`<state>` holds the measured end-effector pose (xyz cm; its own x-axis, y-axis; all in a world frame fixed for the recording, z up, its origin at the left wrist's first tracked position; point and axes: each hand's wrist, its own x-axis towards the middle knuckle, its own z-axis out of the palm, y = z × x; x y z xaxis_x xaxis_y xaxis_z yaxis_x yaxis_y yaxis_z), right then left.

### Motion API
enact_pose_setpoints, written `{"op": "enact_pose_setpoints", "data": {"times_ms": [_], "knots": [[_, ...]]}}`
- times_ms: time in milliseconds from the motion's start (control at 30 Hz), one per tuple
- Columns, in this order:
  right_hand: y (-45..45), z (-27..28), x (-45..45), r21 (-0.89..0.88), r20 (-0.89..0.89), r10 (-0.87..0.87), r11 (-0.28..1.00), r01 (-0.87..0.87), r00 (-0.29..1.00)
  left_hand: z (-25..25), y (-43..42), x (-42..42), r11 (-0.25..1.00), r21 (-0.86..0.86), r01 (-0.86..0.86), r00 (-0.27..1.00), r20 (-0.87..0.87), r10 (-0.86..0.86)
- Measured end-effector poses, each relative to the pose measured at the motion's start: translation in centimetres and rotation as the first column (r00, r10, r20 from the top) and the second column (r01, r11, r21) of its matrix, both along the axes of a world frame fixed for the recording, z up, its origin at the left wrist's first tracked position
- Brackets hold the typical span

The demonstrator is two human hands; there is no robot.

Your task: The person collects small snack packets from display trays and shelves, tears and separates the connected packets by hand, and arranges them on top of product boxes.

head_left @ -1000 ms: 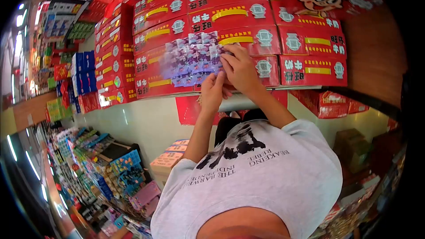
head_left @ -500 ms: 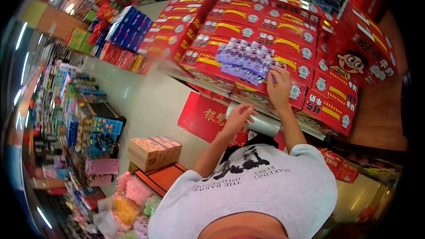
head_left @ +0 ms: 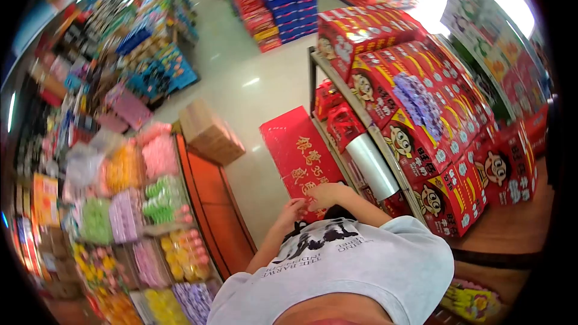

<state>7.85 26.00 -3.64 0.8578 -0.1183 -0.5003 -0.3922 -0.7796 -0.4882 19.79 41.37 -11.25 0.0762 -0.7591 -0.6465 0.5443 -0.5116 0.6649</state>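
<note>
Right hand — come away from purple packets, now beside left hand | grip: whether either holds anything, cannot tell | packets: ahead-right of grip, lying on red cartons | judged: packet handling paused — or done

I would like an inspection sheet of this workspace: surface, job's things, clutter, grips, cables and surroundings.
Surface: red printed cardboard cartons, stacked in layers.
Job's things: glossy purple-and-white packets, clustered on the cartons, apart from both grips.
Clutter: red cardboard box with gold characters; silver cylinder beside the cartons.
Grips: left grip and right grip, bare hands close together before the printed white T-shirt; whether they hold anything is unclear.
Cables: nothing seen.
Surroundings: brown cardboard box; stacked blue boxes farther off.
</note>
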Motion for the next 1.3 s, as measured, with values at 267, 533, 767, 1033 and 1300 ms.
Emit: {"op": "enact_pose_setpoints", "data": {"times_ms": [267, 533, 767, 1033, 1300], "knots": [[11.0, -1.1, 7.7, -0.022, 0.192, 0.296, 0.955, -0.297, 0.936, -2.8, 14.1, 0.6, 0.861, 0.062, -0.505, 0.856, -0.098, 0.508], [18.4, -2.8, 14.2, 0.158, -0.097, 0.812, 0.584, -0.796, 0.576, -2.2, 23.4, 0.4, 0.44, -0.009, -0.898, 0.435, -0.179, 0.883], [26.4, -1.7, 21.9, -0.005, 0.074, 0.87, 0.489, -0.872, 0.488, -2.0, 27.8, 0.7, 0.215, 0.023, -0.976, 0.198, -0.304, 0.932], [36.4, -3.8, 28.4, 0.03, 0.179, 0.956, 0.229, -0.973, 0.231, -1.5, 34.7, 4.5, 0.116, -0.022, -0.993, 0.116, -0.045, 0.992], [43.4, -5.5, 31.7, 0.018, 0.235, 0.964, 0.126, -0.992, 0.127, 0.4, 39.3, 8.7, 0.004, 0.076, -0.997, 0.027, 0.298, 0.954]]}}
